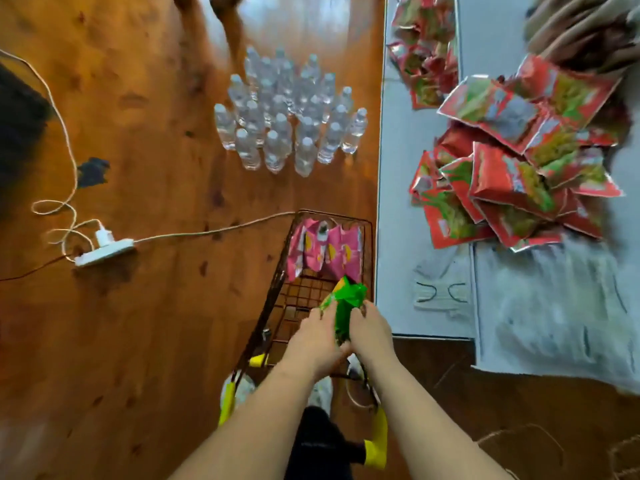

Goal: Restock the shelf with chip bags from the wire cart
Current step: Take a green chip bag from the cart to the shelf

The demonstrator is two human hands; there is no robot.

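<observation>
A dark wire cart (277, 289) with yellow handle grips stands on the wooden floor right below me. Pink chip bags (325, 252) lean against its far wall. Over the cart I hold green chip bags (344, 306) between both hands: my left hand (318, 336) grips them from the left and my right hand (370, 332) from the right. To the right is the white shelf (398, 202), where a heap of red chip bags (512, 161) lies, with more red bags (426, 46) further back.
Several clear water bottles (291, 116) stand in a cluster on the floor ahead of the cart. A white power strip (104, 251) with trailing cables lies on the floor to the left. A white cloth (554, 306) covers the shelf's near part.
</observation>
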